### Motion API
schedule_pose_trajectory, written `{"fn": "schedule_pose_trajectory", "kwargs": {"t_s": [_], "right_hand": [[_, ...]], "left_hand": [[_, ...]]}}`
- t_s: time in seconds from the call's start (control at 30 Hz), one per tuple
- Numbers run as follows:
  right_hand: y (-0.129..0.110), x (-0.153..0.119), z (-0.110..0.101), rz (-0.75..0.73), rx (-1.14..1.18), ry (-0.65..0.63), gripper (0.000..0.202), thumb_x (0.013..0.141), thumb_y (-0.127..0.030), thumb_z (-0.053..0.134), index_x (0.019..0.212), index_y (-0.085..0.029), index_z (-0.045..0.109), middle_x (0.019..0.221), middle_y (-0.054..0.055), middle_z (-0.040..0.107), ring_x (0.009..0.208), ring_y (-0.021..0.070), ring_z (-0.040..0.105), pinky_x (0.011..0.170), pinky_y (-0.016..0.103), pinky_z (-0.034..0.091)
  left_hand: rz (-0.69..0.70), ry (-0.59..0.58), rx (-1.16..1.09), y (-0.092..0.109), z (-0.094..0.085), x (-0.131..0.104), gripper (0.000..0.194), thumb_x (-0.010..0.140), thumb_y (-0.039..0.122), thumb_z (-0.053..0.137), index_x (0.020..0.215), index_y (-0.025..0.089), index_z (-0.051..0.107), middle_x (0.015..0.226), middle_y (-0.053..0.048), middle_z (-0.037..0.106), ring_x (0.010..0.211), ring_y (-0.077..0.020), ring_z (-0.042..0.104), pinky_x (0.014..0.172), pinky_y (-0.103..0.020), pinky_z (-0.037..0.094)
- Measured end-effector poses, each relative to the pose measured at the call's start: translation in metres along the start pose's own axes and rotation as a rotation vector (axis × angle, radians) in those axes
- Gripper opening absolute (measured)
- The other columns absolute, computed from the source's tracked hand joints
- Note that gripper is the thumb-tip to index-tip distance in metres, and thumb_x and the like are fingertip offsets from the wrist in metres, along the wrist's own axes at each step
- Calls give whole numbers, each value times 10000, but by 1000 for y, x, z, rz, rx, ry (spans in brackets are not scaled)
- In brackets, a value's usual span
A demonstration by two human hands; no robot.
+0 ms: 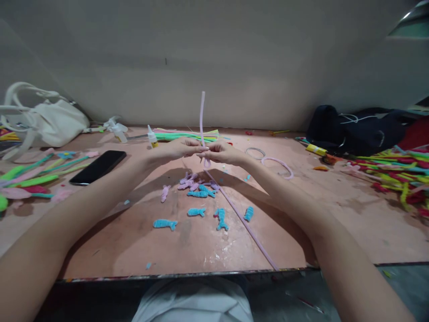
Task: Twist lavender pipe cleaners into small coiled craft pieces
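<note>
My left hand (pixel 183 147) and my right hand (pixel 221 152) meet above the middle of the table, fingertips pinched on a lilac pipe cleaner (pixel 202 117). One end of it points straight up, and a small loop hangs below the fingers. A long lilac stem (pixel 246 226) slants from beneath the hands to the table's front edge; I cannot tell whether it is the same piece. Below lie several blue fish shapes (pixel 165 224) of coiled pipe cleaner and a small pile of lilac ones (pixel 189 182). A single lilac piece (pixel 165 193) lies left of the pile.
A black phone (pixel 98 167), pipe-cleaner flowers (pixel 43 174) and a white bag (pixel 56 120) are on the left. Behind my hands stand a glue bottle (pixel 152 137) and green stems (pixel 181 135). A lilac ring (pixel 278 167), dark cloth (pixel 355 129) and colourful stems (pixel 398 170) lie right.
</note>
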State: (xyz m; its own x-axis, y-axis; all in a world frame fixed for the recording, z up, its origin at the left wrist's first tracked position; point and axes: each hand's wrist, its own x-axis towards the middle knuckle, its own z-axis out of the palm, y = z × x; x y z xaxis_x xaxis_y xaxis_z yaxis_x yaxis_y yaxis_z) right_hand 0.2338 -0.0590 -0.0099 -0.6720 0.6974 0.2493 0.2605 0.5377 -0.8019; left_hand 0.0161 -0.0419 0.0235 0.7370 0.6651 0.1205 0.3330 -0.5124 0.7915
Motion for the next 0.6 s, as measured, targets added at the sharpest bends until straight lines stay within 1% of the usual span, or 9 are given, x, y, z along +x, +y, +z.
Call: {"fn": "schedule_pose_trajectory", "kwargs": {"t_s": [0.07,0.17,0.23,0.3,0.37,0.43,0.47,0.53,0.6], "right_hand": [[0,-1,-1,-6,-53,-27,503,922,-611,659,925,-109,678,646,-60,464,560,64,333,524,239,230],[-2,-1,-3,-32,-87,-19,497,944,-587,616,949,-95,689,667,-41,501,583,73,357,549,242,257],[-4,1,-4,-54,-101,-25,489,954,-563,605,975,-83,698,684,-27,537,584,74,377,554,246,270],[-8,3,-4,-60,-144,-46,471,970,-538,604,1004,-79,706,707,-13,577,597,74,405,562,247,279],[-12,5,-2,-51,-165,-24,481,987,-549,596,1006,-80,705,722,-2,595,618,77,426,569,246,292],[-16,6,1,-53,-111,63,525,988,-599,578,990,-85,685,764,18,610,656,84,454,577,238,327],[-17,6,3,-63,-76,111,539,973,-622,591,1007,-90,673,818,37,630,692,91,482,590,235,359],[-22,4,7,-93,-46,188,561,915,-647,663,1088,-113,657,973,85,673,805,122,558,640,244,439],[-28,-1,12,-131,-85,218,582,883,-650,705,1186,-156,655,1103,110,689,961,177,614,721,284,504]], "left_hand": [[29,0,64,2,0,0,342,864,520,700,806,192,775,876,-64,724,828,-188,605,725,-270,420],[42,49,136,7,2,-1,394,880,544,675,787,173,770,877,-74,726,847,-195,612,731,-270,413],[10,65,109,9,5,-4,447,890,589,663,775,166,749,838,-72,701,805,-189,596,696,-269,398],[-29,66,37,12,9,-6,478,902,616,655,735,171,705,743,-54,638,716,-173,549,641,-269,366],[-40,88,-50,14,13,-6,460,925,583,644,705,178,646,663,-23,546,632,-147,474,599,-266,328],[-27,160,-127,15,16,-5,442,946,540,619,692,179,590,631,2,477,590,-126,411,582,-260,310],[-15,213,-151,16,17,-4,441,951,534,607,691,179,573,630,7,468,583,-120,396,578,-256,309],[12,321,-144,17,18,-2,470,955,551,585,673,177,551,628,5,474,579,-116,387,571,-256,310],[47,412,-93,17,18,-1,518,959,573,574,626,181,510,611,3,467,572,-113,385,561,-261,306]]}}
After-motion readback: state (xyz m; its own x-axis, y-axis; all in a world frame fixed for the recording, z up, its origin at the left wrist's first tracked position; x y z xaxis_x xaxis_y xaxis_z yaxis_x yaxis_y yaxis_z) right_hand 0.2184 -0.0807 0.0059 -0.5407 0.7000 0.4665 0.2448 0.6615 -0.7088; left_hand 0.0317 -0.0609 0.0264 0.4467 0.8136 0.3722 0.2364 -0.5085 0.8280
